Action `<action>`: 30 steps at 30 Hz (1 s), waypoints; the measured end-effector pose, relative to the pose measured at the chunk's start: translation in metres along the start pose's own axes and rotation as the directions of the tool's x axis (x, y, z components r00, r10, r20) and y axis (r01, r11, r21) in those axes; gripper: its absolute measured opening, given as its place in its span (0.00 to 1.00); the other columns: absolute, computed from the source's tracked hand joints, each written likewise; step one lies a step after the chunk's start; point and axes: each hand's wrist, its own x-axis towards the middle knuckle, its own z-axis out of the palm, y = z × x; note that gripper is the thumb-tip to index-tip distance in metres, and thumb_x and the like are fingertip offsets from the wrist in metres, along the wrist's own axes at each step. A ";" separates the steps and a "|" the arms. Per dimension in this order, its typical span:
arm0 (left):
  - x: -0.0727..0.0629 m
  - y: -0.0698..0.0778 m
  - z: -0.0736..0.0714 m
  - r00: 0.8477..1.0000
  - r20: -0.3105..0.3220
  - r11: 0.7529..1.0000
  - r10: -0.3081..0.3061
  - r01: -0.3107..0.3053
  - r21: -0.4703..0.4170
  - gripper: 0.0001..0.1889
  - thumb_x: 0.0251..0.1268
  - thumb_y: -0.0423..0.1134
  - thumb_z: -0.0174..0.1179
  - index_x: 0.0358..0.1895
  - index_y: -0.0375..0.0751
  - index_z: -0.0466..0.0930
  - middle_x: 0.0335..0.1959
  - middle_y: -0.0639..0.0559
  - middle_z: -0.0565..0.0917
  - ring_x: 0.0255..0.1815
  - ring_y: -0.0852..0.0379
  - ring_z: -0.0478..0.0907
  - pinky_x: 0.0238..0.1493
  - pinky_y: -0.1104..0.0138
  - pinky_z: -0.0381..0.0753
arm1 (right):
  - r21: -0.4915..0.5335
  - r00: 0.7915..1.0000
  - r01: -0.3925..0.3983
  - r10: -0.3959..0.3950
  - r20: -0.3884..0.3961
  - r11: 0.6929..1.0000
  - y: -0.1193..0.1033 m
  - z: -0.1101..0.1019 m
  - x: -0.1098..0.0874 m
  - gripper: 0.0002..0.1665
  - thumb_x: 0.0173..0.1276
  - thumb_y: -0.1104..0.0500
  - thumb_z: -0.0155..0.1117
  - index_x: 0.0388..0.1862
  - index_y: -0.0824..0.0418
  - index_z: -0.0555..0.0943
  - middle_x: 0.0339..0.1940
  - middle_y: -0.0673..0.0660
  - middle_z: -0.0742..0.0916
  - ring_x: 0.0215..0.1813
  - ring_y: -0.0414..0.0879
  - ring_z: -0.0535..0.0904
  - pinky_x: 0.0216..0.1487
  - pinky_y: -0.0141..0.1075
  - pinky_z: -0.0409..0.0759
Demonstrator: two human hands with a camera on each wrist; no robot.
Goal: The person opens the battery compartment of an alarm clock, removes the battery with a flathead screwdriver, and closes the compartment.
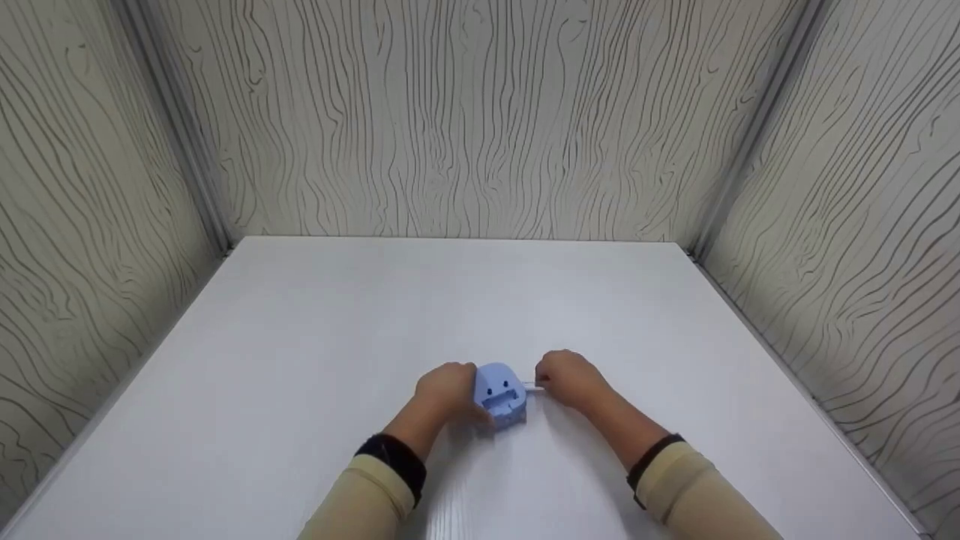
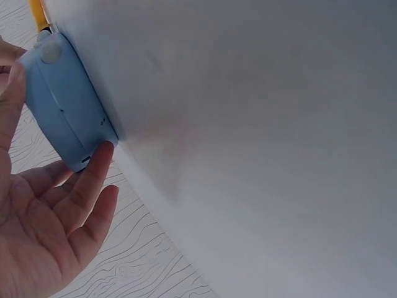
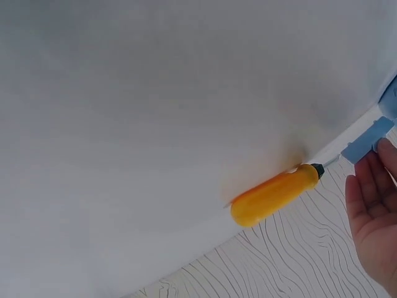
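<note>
My left hand [image 1: 448,391] grips a light blue plastic device [image 1: 498,373] with rounded corners. Its upward face has two dark round spots and an open rectangular recess; in the left wrist view a seam and a round pale pad show on the device [image 2: 65,99]. Just right of it, my right hand [image 1: 574,380] pinches a small flat blue panel [image 3: 368,141] by its edge. From the head camera that panel is only a thin pale strip [image 1: 533,388] between device and fingers. A screwdriver [image 3: 276,195] with a yellow handle lies beside the right hand; the head view does not reveal it.
Everything is on a white table [image 1: 360,315]. Panels with a wood-grain pattern stand behind the table [image 1: 480,120] and along its left [image 1: 67,225] and right [image 1: 862,225] sides.
</note>
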 end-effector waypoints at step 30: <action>0.002 -0.001 0.000 1.000 0.012 1.000 -0.007 0.007 0.000 0.40 0.52 0.54 0.81 0.65 0.35 0.79 0.54 0.41 0.88 0.58 0.45 0.84 0.65 0.54 0.84 | -0.088 0.884 0.411 -0.421 -0.203 0.907 -0.030 0.004 -0.013 0.04 0.68 0.65 0.73 0.39 0.61 0.93 0.33 0.54 0.90 0.37 0.44 0.84 0.45 0.32 0.88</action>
